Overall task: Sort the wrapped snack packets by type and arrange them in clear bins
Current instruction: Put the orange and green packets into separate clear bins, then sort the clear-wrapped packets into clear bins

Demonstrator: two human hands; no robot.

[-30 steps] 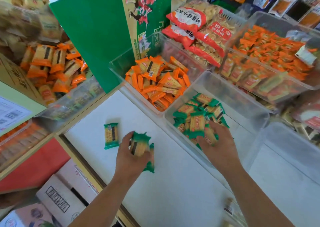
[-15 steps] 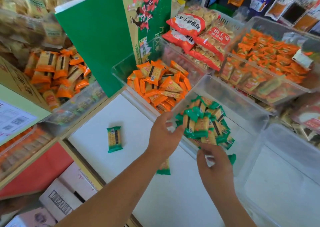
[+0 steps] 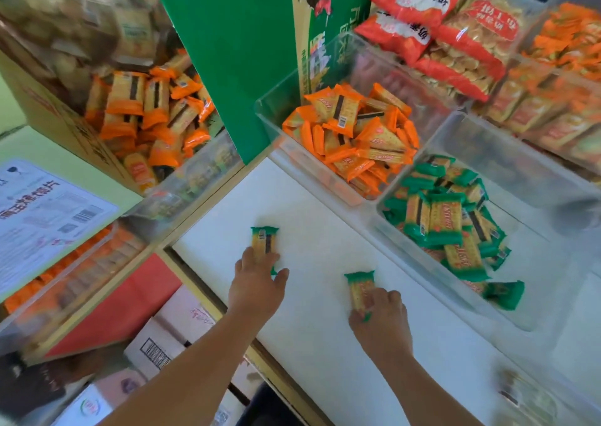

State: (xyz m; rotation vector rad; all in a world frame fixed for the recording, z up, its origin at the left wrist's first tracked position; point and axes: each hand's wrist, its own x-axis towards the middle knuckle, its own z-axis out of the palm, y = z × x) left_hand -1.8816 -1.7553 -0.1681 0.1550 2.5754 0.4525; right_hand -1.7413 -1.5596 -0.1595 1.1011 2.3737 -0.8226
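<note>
At twelve o'clock off the left hand (image 3: pixel 257 290) lay a green packet (image 3: pixel 264 241), my fingers flat across its near half, thumb splayed; I could not tell whether a grip had closed. My right hand (image 3: pixel 380 315) curled its fingers over the near end of a second green packet (image 3: pixel 359 287), both on the white counter (image 3: pixel 309 354). Light, crinkly, slippery film over brittle biscuit, I judged: pinch the long edges gently. Their clear bin (image 3: pixel 432 264) sat at two o'clock
</note>
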